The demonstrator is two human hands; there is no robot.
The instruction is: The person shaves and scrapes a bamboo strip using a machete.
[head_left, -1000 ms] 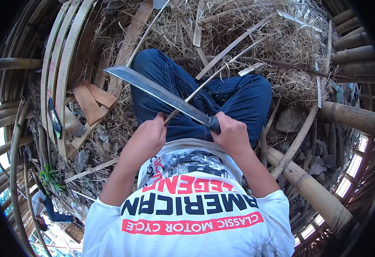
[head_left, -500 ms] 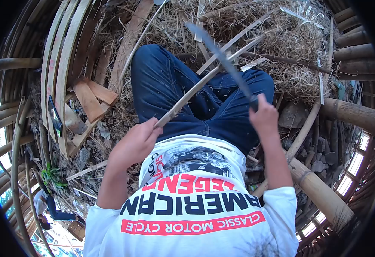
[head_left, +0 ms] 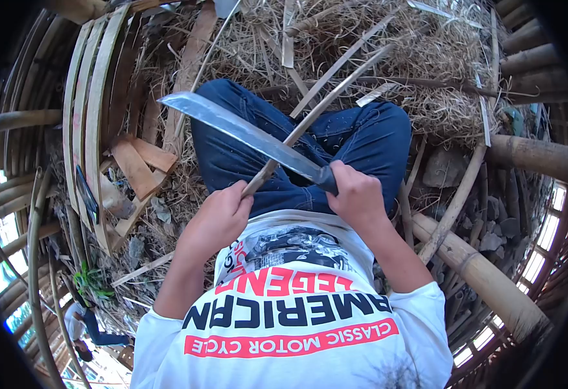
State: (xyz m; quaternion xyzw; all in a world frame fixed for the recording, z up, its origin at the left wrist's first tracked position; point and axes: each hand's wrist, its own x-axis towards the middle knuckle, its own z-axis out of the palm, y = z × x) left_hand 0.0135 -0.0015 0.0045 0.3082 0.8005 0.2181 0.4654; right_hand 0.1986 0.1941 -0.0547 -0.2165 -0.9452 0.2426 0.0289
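Observation:
My left hand point(head_left: 220, 214) is closed around the near end of a long thin bamboo strip point(head_left: 323, 107), which slants up and away to the right over my lap. In my right hand point(head_left: 357, 193) is the dark handle of a machete point(head_left: 245, 135). Its broad grey blade points to the upper left and crosses over the strip a little beyond my left hand. Pale shavings dot the jeans point(head_left: 368, 139) on my crossed legs beneath.
Curly shavings point(head_left: 426, 97) cover the ground ahead. Long pale slats point(head_left: 89, 117) and short wood blocks point(head_left: 138, 165) lie at left, with a phone point(head_left: 87, 196) on the slats. Thick bamboo poles point(head_left: 481, 279) lie at right. Another person point(head_left: 92, 327) is at the far lower left.
The machete has come in toward my body and swung from pointing up and away to lying across the strip, pointing left. My left hand keeps its hold and has shifted slightly right.

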